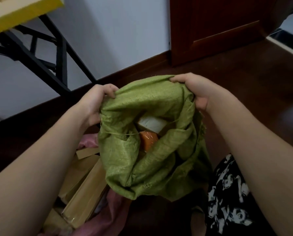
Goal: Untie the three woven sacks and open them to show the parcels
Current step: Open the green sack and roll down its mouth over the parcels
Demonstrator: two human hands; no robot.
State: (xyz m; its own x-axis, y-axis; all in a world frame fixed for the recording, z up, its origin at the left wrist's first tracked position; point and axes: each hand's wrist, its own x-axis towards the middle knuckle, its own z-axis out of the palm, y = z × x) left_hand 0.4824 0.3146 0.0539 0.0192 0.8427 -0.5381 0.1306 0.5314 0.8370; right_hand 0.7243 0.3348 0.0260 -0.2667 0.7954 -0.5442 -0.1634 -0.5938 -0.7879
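Observation:
A green woven sack (pixel 142 160) stands on the dark floor in front of me, its mouth spread apart. My left hand (pixel 96 103) grips the rim on the left side. My right hand (pixel 191 89) grips the rim at the far right. Inside the mouth I see a white parcel (pixel 151 124) and an orange parcel (pixel 148 139) below it. A thin loose string (pixel 123 133) runs across the left part of the mouth. To the left, a pink sack (pixel 89 142) lies open with several brown cardboard parcels (pixel 84 189) showing in it.
A yellow table with black folding legs (pixel 40 53) stands at the back left against a pale wall. A dark wooden door (pixel 219 28) is at the back right. A black-and-white patterned fabric (pixel 227 193) lies at the lower right.

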